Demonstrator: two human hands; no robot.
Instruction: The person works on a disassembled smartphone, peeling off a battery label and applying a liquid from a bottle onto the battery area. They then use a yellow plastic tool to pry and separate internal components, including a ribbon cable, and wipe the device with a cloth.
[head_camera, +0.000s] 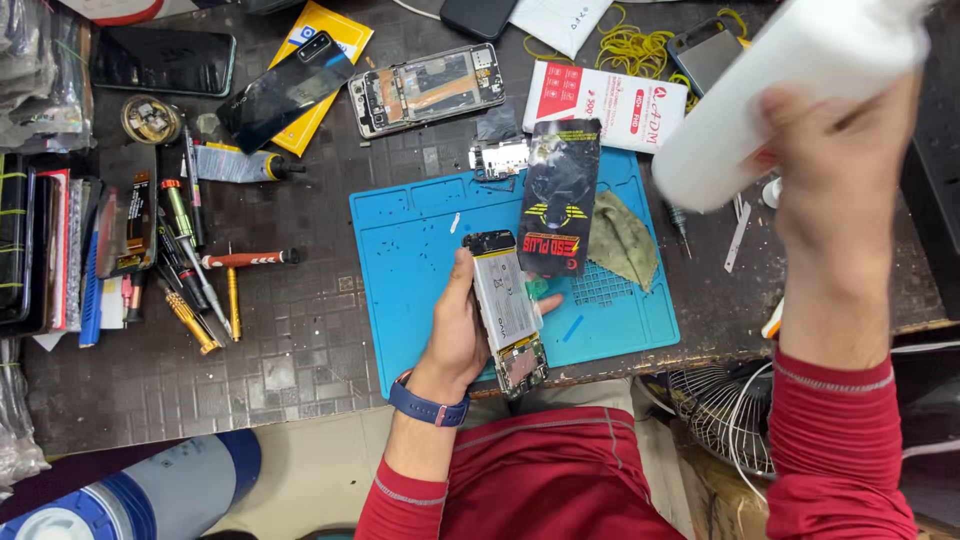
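My left hand (458, 335) holds an opened phone (506, 312) with its back off, battery and circuit board showing, over the near edge of a blue repair mat (410, 270). My right hand (838, 175) is raised high at the right, gripping a blurred white bottle (780, 95). A black packet with yellow and red print (558, 195) lies on the mat just beyond the phone, beside a green cloth (622, 240). A dark blue band sits on my left wrist.
Another opened phone frame (428, 88), a dark phone back (285, 90) on a yellow packet, screwdrivers and tools (195, 270), a glue tube (235, 165), a white-and-red packet (605, 105), yellow rubber bands (635, 50) and a small fan (725, 410) below the desk edge.
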